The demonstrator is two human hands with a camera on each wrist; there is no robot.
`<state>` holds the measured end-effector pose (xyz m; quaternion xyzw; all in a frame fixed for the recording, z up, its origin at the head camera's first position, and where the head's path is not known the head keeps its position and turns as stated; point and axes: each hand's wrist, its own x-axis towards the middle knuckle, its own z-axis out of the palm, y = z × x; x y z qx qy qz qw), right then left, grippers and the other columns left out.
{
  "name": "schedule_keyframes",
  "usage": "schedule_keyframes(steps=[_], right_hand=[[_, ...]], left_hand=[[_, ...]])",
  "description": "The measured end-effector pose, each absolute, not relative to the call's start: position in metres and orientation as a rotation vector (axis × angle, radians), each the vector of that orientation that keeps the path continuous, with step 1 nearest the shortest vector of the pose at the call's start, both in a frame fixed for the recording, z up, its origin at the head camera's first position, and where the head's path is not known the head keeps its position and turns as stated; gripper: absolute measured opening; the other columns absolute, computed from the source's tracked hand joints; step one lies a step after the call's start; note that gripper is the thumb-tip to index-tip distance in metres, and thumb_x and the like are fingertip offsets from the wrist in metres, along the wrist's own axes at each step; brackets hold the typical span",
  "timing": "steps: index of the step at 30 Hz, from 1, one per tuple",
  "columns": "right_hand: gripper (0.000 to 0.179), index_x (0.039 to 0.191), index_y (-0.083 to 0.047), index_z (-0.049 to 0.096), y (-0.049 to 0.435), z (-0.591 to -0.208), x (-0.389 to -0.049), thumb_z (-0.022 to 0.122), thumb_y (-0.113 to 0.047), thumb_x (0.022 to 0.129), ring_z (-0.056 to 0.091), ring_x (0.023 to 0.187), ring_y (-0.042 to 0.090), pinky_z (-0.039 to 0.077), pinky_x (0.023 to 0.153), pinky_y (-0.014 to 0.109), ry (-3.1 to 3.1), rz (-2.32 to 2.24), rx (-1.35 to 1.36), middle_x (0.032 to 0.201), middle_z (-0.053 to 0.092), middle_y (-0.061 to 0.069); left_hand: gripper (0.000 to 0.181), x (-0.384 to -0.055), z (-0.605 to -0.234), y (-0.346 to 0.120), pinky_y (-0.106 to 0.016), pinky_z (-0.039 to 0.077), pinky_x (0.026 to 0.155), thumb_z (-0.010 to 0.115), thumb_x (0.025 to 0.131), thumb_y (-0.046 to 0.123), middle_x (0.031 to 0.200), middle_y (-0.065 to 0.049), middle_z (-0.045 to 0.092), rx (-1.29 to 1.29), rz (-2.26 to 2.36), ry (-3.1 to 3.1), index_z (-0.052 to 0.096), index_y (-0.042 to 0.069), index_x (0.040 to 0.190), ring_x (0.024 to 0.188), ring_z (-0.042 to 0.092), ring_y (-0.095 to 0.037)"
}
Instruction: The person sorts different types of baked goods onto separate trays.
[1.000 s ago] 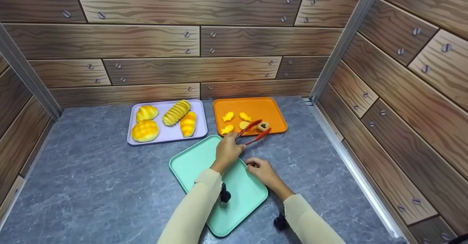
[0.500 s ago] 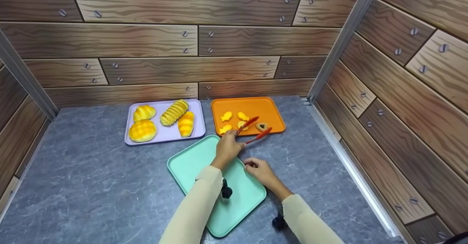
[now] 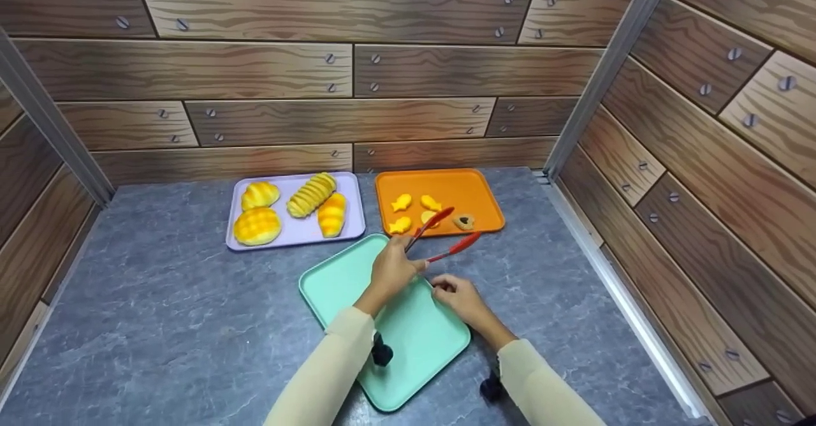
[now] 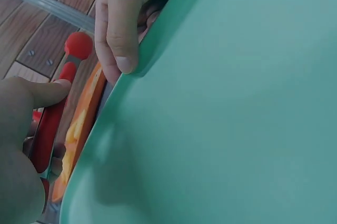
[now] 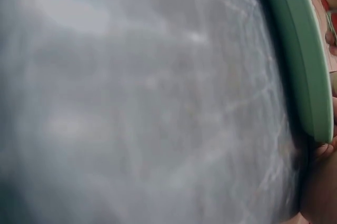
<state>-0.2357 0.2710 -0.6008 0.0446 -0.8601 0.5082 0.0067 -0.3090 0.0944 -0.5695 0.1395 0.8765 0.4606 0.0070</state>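
My left hand [image 3: 392, 270] grips a pair of tongs [image 3: 464, 242] with red tips and red grips. In the left wrist view the thumb lies along the red handle of the tongs [image 4: 52, 124]. The tong arms stand spread, their tips over the near edge of the orange tray [image 3: 472, 187]. A cookie with a dark heart-shaped centre [image 3: 464, 222] lies on that tray, apart from the tips. My right hand [image 3: 462, 300] holds the right edge of the green tray [image 3: 414, 343]; in the left wrist view its thumb [image 4: 126, 63] presses on the rim.
Several yellow fish-shaped pieces [image 3: 401, 202] and a round pale piece, partly behind a tong arm, lie on the orange tray. A lilac tray [image 3: 296, 238] to the left carries several toy breads [image 3: 257, 225]. Wood-print walls [image 3: 255, 72] enclose the grey tabletop [image 3: 172, 311].
The tongs have drawn back slightly from the cookie and their tips have spread apart. The cookie now lies clear of them on the orange tray. My right hand stays on the green tray's edge.
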Motion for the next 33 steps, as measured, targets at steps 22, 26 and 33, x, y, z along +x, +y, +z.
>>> schedule_keyframes(steps=[22, 26, 33], right_hand=[[0.022, 0.115, -0.004, 0.073, 0.275, -0.617, -0.243, 0.067, -0.013, 0.096, 0.058, 0.087, 0.015, 0.048, 0.077, 0.029, -2.666, 1.613, 0.096, 0.103, 0.07, 0.011], [0.021, 0.114, -0.009, 0.074, 0.276, -0.617, -0.243, 0.067, -0.018, 0.097, 0.059, 0.089, 0.014, 0.049, 0.079, 0.029, -2.705, 1.602, 0.07, 0.104, 0.07, 0.007], [0.02, 0.113, -0.013, 0.074, 0.277, -0.619, -0.244, 0.065, -0.021, 0.097, 0.058, 0.085, 0.016, 0.049, 0.077, 0.03, -2.721, 1.593, 0.06, 0.101, 0.069, 0.005]], left_hand=[[0.077, -0.215, -0.558, -0.029, -0.051, 0.044, 0.104, 0.091, 0.072, 0.027, 0.134, -0.015, 0.06, 0.287, 1.714, 2.815, 0.06, 0.003, 0.139, 0.124, 0.051, -0.034], [0.077, -0.2, -0.564, -0.057, -0.05, 0.042, 0.103, 0.092, 0.069, 0.022, 0.134, -0.017, 0.061, 0.128, 1.743, 2.888, 0.061, 0.001, 0.136, 0.122, 0.049, -0.035], [0.075, -0.174, -0.574, -0.104, -0.051, 0.041, 0.097, 0.092, 0.068, 0.019, 0.13, -0.021, 0.062, -0.175, 1.696, 3.027, 0.062, -0.003, 0.133, 0.114, 0.049, -0.037]])
